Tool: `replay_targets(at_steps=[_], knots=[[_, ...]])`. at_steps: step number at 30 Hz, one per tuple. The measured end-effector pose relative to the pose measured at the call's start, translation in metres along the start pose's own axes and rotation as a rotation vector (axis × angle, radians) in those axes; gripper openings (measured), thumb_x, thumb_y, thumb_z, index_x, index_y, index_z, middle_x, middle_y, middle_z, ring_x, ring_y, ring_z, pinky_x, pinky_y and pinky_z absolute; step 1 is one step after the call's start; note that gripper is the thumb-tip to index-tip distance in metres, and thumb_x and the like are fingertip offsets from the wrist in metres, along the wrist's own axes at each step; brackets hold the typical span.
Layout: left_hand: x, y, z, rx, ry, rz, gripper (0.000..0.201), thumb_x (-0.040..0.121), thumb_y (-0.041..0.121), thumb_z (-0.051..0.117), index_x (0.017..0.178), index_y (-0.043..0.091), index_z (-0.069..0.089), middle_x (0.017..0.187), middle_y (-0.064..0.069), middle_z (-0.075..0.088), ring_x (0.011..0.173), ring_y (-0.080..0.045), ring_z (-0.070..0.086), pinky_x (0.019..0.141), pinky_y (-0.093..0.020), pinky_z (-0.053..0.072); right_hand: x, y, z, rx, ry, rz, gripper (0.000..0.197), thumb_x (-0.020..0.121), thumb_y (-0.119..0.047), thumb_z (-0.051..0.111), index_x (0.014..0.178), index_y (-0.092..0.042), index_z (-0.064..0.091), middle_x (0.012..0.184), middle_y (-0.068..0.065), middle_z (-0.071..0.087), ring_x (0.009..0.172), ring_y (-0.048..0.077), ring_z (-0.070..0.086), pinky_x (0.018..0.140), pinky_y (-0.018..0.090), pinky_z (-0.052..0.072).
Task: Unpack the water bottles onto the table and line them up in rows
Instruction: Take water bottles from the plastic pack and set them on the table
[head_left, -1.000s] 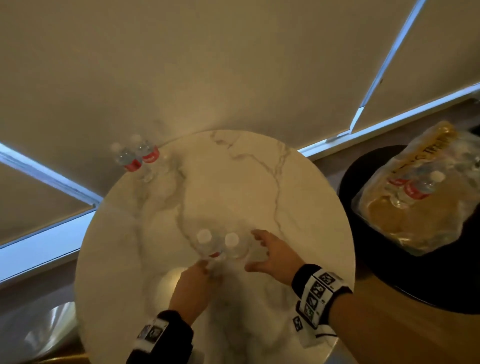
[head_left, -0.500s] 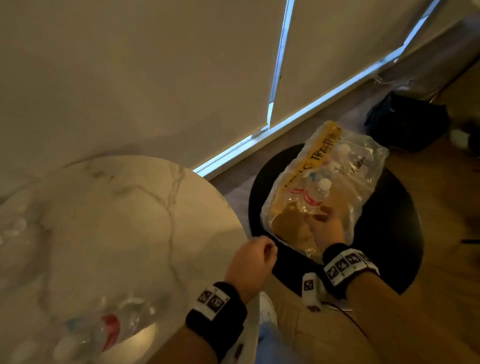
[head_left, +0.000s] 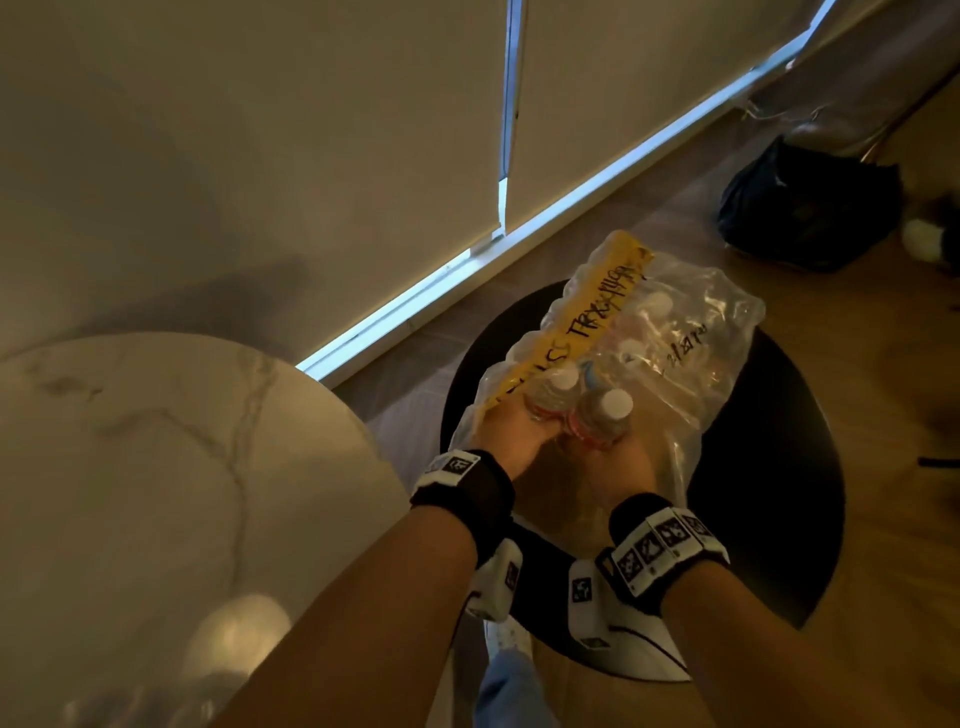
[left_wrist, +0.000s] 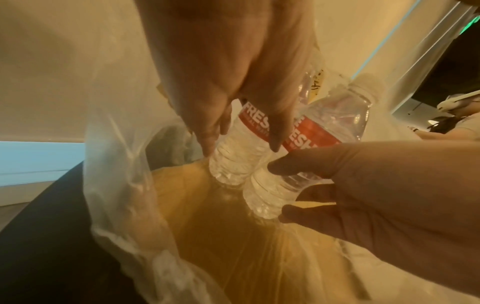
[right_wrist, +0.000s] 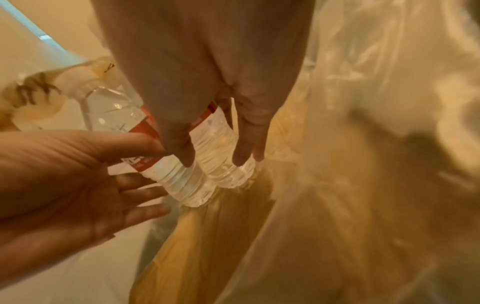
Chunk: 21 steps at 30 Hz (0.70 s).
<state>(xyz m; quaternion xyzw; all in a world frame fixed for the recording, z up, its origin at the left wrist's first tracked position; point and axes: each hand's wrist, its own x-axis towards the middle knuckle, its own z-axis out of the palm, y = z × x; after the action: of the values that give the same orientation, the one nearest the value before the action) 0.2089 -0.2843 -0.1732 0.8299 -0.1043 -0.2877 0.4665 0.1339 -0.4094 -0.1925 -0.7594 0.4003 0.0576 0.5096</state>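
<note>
Clear plastic water bottles with white caps and red label bands, two of them, are coming up out of the torn clear plastic pack wrap (head_left: 691, 364) sitting on the round black stool (head_left: 779, 493). I am holding the left bottle (head_left: 553, 397) in my left hand (head_left: 511, 434), fingers curled down round its ribbed body, and the right bottle (head_left: 602, 418) in my right hand (head_left: 621, 460) the same way; the two bottles are touching side by side, upright.

To do this lift well, I judge I should be keeping both grips low on the ribbed bodies, raising straight until the bottoms are clearing the loose film, then swinging left to the round white marble-look table (head_left: 156, 493) just beside the stool, setting them down caps up.

Reading the red labels from the left wrist view, I am making out "FRES" in white capitals. A yellow strip (head_left: 576, 332) across the wrap is carrying black handwritten letters, roughly "TRX", and the rest I cannot read. More white-capped bottles (head_left: 657, 304) are waiting inside the wrap.
</note>
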Motion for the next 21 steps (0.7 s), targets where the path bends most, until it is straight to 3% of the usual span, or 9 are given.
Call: replay_targets(at_steps=[2, 7, 9, 11, 12, 14, 16, 18, 21], knots=[[-0.001, 0.001, 0.002, 0.032, 0.003, 0.014, 0.058, 0.091, 0.038, 0.081, 0.146, 0.033, 0.063, 0.151, 0.001, 0.070, 0.140, -0.030, 0.065, 0.125, -0.054, 0.052, -0.008, 0.003, -0.008, 0.024, -0.004, -0.015, 0.029, 0.087, -0.017, 0.069, 0.115, -0.018, 0.060, 0.117, 0.007, 0.063, 0.112, 0.027, 0.057, 0.105, 0.047, 0.042], [-0.039, 0.007, 0.001, 0.094, 0.084, 0.018, 0.076, 0.083, 0.051, 0.078, 0.153, 0.036, 0.051, 0.156, 0.002, 0.062, 0.145, -0.027, 0.060, 0.126, -0.054, 0.051, -0.051, -0.009, -0.031, -0.008, -0.039, -0.091, 0.056, 0.071, -0.030, 0.083, 0.120, -0.019, 0.058, 0.109, -0.005, 0.061, 0.108, 0.020, 0.059, 0.088, 0.025, 0.045], [-0.078, 0.021, -0.011, -0.004, 0.122, 0.030, 0.081, 0.090, 0.030, 0.089, 0.158, 0.022, 0.046, 0.161, -0.002, 0.057, 0.149, -0.023, 0.055, 0.129, -0.041, 0.048, -0.088, -0.024, -0.040, -0.045, -0.020, -0.114, 0.054, 0.075, -0.019, 0.083, 0.121, -0.012, 0.055, 0.104, 0.001, 0.061, 0.093, 0.017, 0.058, 0.075, 0.023, 0.047], [-0.122, 0.024, -0.027, -0.080, 0.122, 0.058, 0.077, 0.093, 0.019, 0.089, 0.156, 0.019, 0.046, 0.157, 0.005, 0.057, 0.142, -0.010, 0.056, 0.121, -0.017, 0.047, -0.133, -0.035, -0.047, -0.067, -0.083, -0.166, 0.047, 0.076, -0.019, 0.082, 0.116, -0.014, 0.057, 0.096, -0.002, 0.061, 0.083, 0.013, 0.057, 0.064, 0.016, 0.042], [-0.146, 0.022, -0.035, -0.096, 0.100, 0.049, 0.073, 0.095, 0.016, 0.087, 0.154, 0.019, 0.045, 0.154, 0.006, 0.058, 0.138, -0.009, 0.057, 0.117, -0.016, 0.049, -0.155, -0.037, -0.045, -0.076, -0.122, -0.195, 0.043, 0.076, -0.022, 0.082, 0.111, -0.018, 0.058, 0.092, -0.005, 0.062, 0.080, 0.010, 0.058, 0.063, 0.015, 0.042], [-0.191, 0.013, -0.053, -0.123, 0.062, 0.006, 0.067, 0.097, 0.012, 0.084, 0.151, 0.017, 0.045, 0.147, -0.003, 0.064, 0.132, -0.019, 0.063, 0.111, -0.033, 0.056, -0.197, -0.040, -0.036, -0.089, -0.204, -0.239, 0.030, 0.075, -0.025, 0.082, 0.096, -0.021, 0.061, 0.087, -0.009, 0.065, 0.081, 0.012, 0.063, 0.065, 0.021, 0.047], [-0.236, -0.003, -0.071, -0.149, 0.086, -0.018, 0.064, 0.097, 0.013, 0.084, 0.149, 0.016, 0.047, 0.141, -0.004, 0.067, 0.125, -0.021, 0.066, 0.103, -0.033, 0.053, -0.231, -0.033, -0.018, -0.087, -0.293, -0.245, 0.023, 0.076, -0.023, 0.081, 0.088, -0.031, 0.063, 0.086, -0.008, 0.068, 0.086, 0.020, 0.066, 0.077, 0.037, 0.054], [-0.283, -0.021, -0.087, -0.146, 0.152, -0.039, 0.058, 0.097, 0.015, 0.084, 0.144, 0.016, 0.050, 0.139, -0.007, 0.069, 0.123, -0.024, 0.068, 0.100, -0.031, 0.052, -0.266, -0.026, 0.006, -0.107, -0.387, -0.249, 0.034, 0.075, -0.023, 0.081, 0.099, -0.034, 0.060, 0.098, -0.004, 0.067, 0.097, 0.024, 0.064, 0.093, 0.045, 0.051], [-0.355, -0.058, -0.109, -0.155, 0.255, -0.067, 0.050, 0.096, 0.013, 0.083, 0.134, 0.022, 0.052, 0.133, -0.008, 0.071, 0.119, -0.023, 0.070, 0.089, -0.017, 0.052, -0.321, -0.018, 0.046, -0.158, -0.477, -0.250, 0.063, 0.071, -0.023, 0.084, 0.125, -0.030, 0.051, 0.116, 0.000, 0.061, 0.111, 0.025, 0.058, 0.097, 0.038, 0.046]])
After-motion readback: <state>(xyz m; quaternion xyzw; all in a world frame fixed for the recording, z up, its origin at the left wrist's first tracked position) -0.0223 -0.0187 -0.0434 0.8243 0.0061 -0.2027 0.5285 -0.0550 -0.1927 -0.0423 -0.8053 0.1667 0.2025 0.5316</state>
